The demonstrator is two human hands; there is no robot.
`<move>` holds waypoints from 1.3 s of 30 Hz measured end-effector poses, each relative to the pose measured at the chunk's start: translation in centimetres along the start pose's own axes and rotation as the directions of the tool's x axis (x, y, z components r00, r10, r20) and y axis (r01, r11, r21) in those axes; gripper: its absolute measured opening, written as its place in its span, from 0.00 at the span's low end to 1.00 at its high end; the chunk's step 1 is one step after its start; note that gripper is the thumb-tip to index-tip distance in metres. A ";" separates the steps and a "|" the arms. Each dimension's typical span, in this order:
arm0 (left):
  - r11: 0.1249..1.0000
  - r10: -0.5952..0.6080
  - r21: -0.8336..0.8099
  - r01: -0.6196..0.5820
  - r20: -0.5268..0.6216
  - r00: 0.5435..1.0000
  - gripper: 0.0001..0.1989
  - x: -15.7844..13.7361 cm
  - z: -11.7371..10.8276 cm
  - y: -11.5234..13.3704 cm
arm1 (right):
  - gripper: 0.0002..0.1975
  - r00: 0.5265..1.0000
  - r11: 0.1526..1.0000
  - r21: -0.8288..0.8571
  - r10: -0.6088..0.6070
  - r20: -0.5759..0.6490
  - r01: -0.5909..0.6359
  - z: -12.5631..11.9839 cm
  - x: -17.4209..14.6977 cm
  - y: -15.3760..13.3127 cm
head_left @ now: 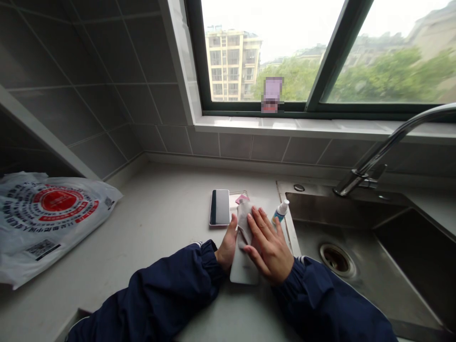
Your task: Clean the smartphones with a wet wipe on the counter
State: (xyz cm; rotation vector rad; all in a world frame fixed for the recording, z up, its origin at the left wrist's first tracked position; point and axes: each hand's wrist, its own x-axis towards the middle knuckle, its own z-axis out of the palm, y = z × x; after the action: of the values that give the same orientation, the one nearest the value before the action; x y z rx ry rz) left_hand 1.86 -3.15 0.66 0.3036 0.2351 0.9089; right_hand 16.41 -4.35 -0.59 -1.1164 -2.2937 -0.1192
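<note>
Pale grey, thin fabric makes up the creased cloth [244, 219] under the fingers of the right hand [272, 255], which lies flat with its thumb spread apart, pressing rather than grasping. Beneath it, between the two hands, is a flat, glossy white slab with rounded corners [242, 271], shaped like a phone; the left hand [225, 249] seems clamped on its left edge, thumb along the side, the other fingers hidden. Wiping looks under way: cloth covers the slab's far part, while the near end lies bare, and whether that end is already cleaned I cannot tell. Just beyond the left hand, a dark-screened rectangular phone with a pale frame [220, 207] lies on the white table [160, 218], uncovered by the cloth. Past both hands are a clear plastic rectangular piece [233, 201] and a small pink patch [242, 199]. Beyond the right hand's fingertips stands a small white bottle with a blue label [280, 211], capped or pump-topped, touched by neither palm.
</note>
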 end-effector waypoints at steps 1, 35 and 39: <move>1.000 -0.002 -0.008 0.002 -0.002 1.000 0.35 0.0 -0.1 0.0 | 0.34 1.000 1.000 0.002 -0.013 0.011 0.013 0.0 0.0 0.0; 0.998 0.057 -0.012 -0.059 -0.089 0.994 0.40 0.2 -0.9 0.8 | 0.27 0.993 0.993 0.022 -0.115 0.024 0.115 -0.9 0.1 -1.1; 0.999 0.041 0.013 -0.041 -0.026 0.999 0.36 0.0 -0.8 0.1 | 0.32 0.999 0.999 -0.001 -0.041 0.001 0.041 -0.3 0.0 -0.8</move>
State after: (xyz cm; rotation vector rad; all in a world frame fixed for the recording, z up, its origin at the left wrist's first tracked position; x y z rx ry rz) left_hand 1.54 -2.92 -0.10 0.3098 0.2595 0.9528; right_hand 15.91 -4.96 -0.17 -1.0710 -2.3180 -0.1360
